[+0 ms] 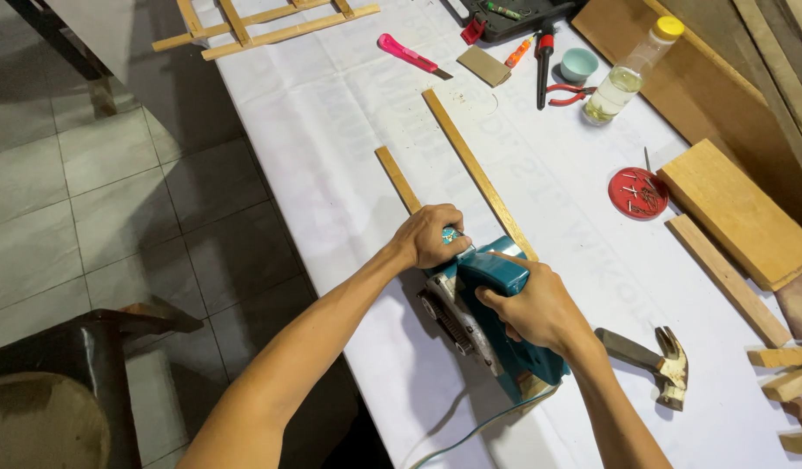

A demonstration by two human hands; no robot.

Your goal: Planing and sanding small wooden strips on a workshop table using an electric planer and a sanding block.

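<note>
A teal power planer (483, 317) rests on a thin wooden strip (397, 178) that lies on the white-covered table (331, 113). My left hand (430, 236) grips the knob at the planer's front. Around its rear handle my right hand (531, 304) is closed. A second, longer wooden strip (475, 169) lies just to the right, parallel to the first. The planer's cord (470, 434) trails off the near table edge.
A claw hammer (657, 358) lies right of my right wrist. A red lid of nails (637, 192), wood blocks (735, 213), a bottle (627, 74), pliers, a pink utility knife (408, 55) and a wooden frame (262, 24) sit farther back. Tiled floor and a dark stool (88, 365) are left.
</note>
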